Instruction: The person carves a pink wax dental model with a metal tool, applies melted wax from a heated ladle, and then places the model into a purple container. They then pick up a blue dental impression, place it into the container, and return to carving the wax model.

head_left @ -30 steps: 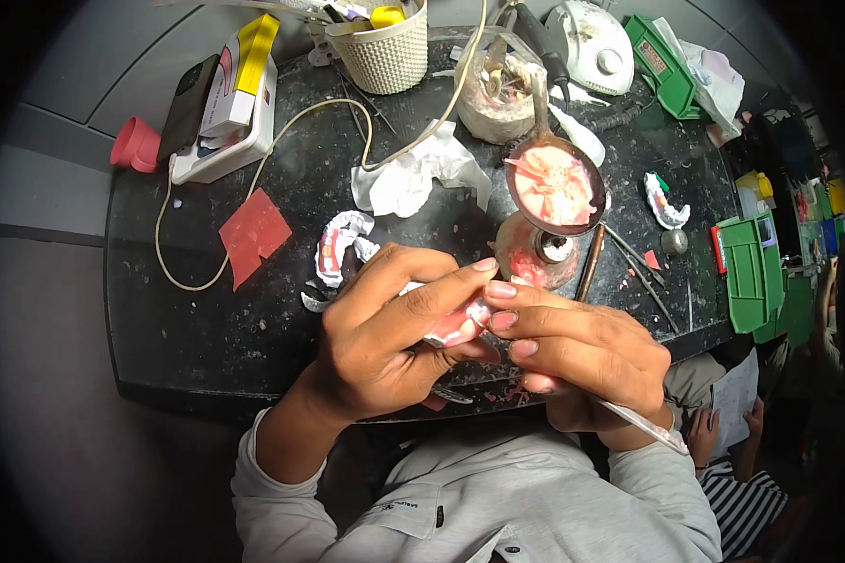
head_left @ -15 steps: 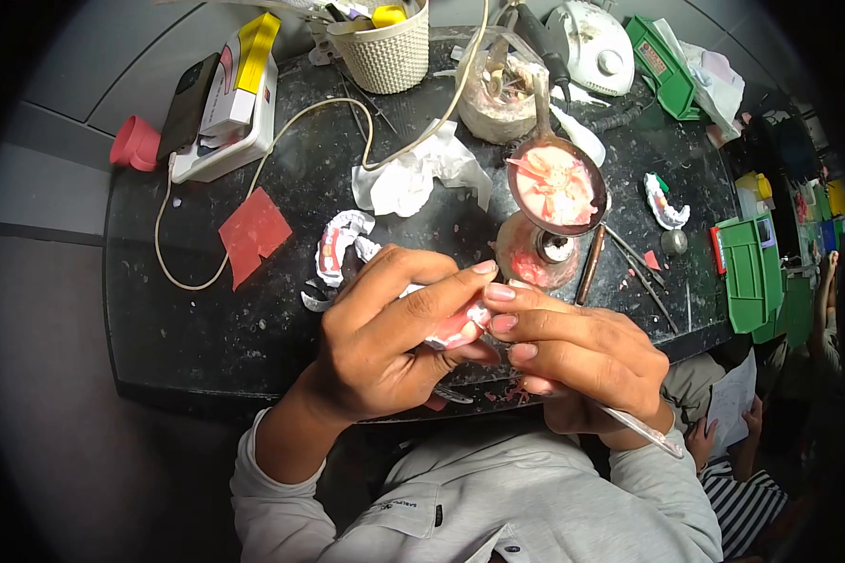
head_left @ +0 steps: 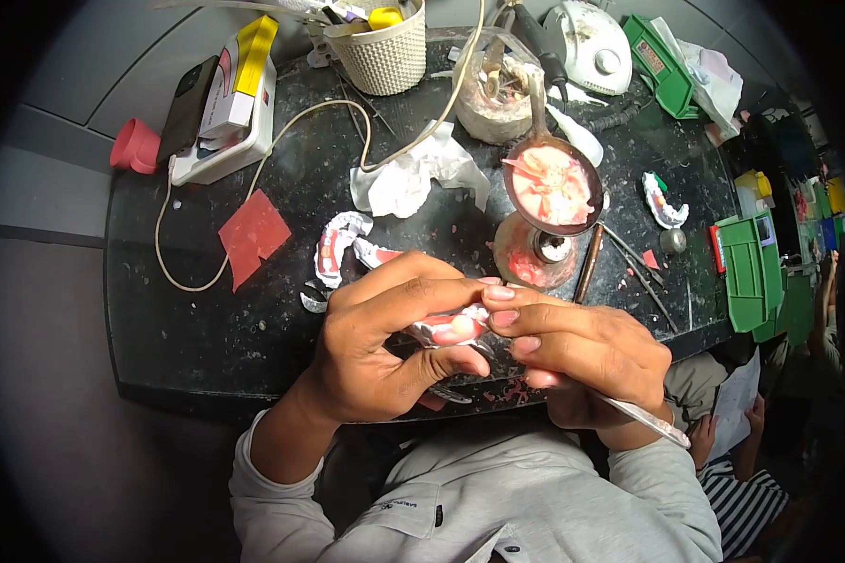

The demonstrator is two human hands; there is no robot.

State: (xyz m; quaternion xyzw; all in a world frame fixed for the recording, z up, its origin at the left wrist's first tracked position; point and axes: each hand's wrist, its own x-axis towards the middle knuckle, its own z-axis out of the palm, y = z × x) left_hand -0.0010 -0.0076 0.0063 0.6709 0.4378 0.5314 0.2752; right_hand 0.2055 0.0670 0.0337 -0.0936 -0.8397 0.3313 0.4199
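Note:
A white dental model with pink wax [head_left: 449, 328] is held between the fingers and thumb of my left hand [head_left: 376, 347]. My right hand [head_left: 587, 361] is closed round a metal tool [head_left: 643, 420], whose handle sticks out below the palm. The fingertips of both hands meet at the model's right end and hide the tool's front part. Behind them, a pan of pink and white wax [head_left: 554, 185] rests over a burner [head_left: 533, 258]. Another model [head_left: 336, 249] lies beyond my left hand, with a further model piece [head_left: 374, 253] beside it.
A red wax sheet [head_left: 253, 237] and crumpled tissue [head_left: 408, 183] lie on the dark bench [head_left: 197, 347]. A cable loops around them. A woven basket [head_left: 385, 56], a plaster-stained bowl [head_left: 498, 103] and green trays [head_left: 751, 272] stand farther off. Another person's hands hold paper at right.
My left thumb has shifted down, and more of the model's pink side shows. The tool handle in my right hand has moved slightly right.

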